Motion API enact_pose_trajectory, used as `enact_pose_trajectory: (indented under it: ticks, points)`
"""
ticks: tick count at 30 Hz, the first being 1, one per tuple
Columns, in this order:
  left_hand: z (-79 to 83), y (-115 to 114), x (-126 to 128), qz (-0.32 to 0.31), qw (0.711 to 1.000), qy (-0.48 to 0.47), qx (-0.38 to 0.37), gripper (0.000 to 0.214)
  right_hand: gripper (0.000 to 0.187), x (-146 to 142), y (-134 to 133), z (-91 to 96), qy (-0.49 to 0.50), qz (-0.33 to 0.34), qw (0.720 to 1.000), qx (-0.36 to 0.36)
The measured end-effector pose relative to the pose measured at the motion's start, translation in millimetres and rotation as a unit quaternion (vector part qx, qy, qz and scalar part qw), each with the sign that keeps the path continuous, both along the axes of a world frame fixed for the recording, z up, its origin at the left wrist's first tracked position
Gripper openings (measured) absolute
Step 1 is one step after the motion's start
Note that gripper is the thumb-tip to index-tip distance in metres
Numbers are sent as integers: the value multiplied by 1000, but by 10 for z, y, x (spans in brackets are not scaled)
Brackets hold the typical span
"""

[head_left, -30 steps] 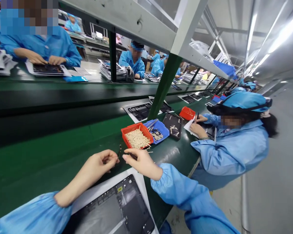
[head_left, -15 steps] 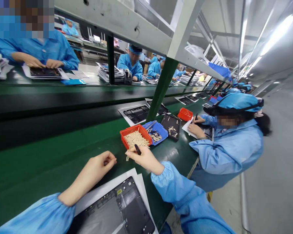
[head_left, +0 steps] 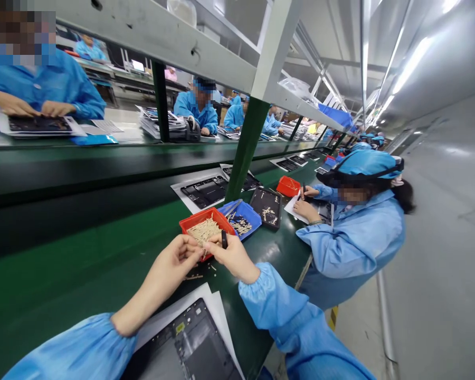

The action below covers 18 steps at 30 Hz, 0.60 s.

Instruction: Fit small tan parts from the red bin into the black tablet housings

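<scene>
My right hand (head_left: 231,258) grips black tweezers (head_left: 224,240) upright, just over the near edge of a red plastic tray (head_left: 203,215) heaped with pale thin strips (head_left: 205,231). My left hand (head_left: 174,261) reaches to the same edge, its fingers curled and touching the strips or the rim; whether it pinches a strip is hidden. A few loose strips (head_left: 196,275) lie on the green bench below my hands. A black panel (head_left: 190,343) on white paper sits nearer me, beneath my forearms.
A blue tray (head_left: 241,217) and a black tray (head_left: 266,207) stand beyond the red tray. A co-worker (head_left: 352,237) in a blue smock works at my right. A green post (head_left: 245,148) rises from the bench, with black panels and more workers beyond.
Both hands have moved up to the red tray and closer together. My left hand has moved from the bench to the tray's edge. The tweezers stay in my right hand.
</scene>
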<state>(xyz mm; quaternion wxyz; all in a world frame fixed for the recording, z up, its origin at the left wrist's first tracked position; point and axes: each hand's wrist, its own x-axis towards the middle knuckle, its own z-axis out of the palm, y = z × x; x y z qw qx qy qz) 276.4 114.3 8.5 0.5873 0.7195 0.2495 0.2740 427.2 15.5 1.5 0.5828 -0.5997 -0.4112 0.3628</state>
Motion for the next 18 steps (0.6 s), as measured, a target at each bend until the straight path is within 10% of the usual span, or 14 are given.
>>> enact_pose_trajectory:
  ticks: [18]
  points:
    - [168, 69, 10, 21, 957, 83, 278, 37, 19, 66, -52, 55, -261, -39, 959, 107]
